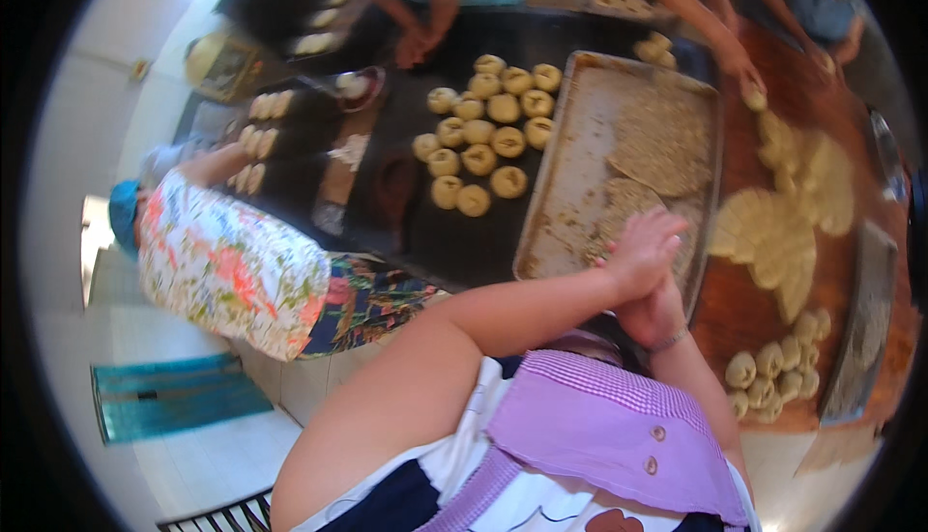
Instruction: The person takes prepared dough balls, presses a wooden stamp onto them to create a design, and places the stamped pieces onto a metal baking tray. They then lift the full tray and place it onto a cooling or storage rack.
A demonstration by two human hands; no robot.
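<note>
My left hand (640,254) and my right hand (653,316) press palm to palm over the near edge of a metal tray (570,174). The left lies on top, its fingers stretched out close together; the right, with a bracelet at its wrist, is underneath. Whatever is between the palms, if anything, is hidden. Grainy, pale brown seeds or crumbs (662,136) lie in the tray in broad round patches. Left of it, several round dough balls (478,132) with creased tops stand on a dark table (416,242).
On the wooden table (696,339) at right lie flattened dough (773,232), small dough pieces (778,368) and a long grey bar (860,319). A co-worker in a floral top (232,261) handles long dough pieces (256,141) at left. Other people's hands (739,68) work along the far side.
</note>
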